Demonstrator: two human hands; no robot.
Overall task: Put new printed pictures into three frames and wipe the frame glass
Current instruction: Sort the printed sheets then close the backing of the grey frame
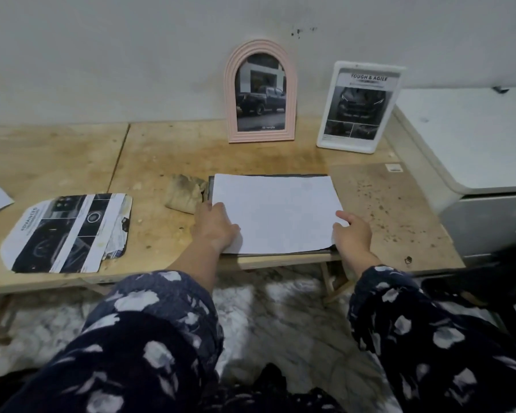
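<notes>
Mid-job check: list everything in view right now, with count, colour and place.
arched frame: 1, pink, upright against wall
rectangular frame: 1, white, leaning right of it
white sheet: 1, blank side up, on dark frame at table centre
cloth: 1, beige, stained, left of sheet
cut printed picture: 1, dark and white, table left
table: 1, wooden
left hand: on sheet's left edge
right hand: on sheet's right edge

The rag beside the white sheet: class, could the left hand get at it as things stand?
Probably yes. The rag lies just beyond the left hand, nothing between them, though that hand would first have to leave the sheet.
</notes>
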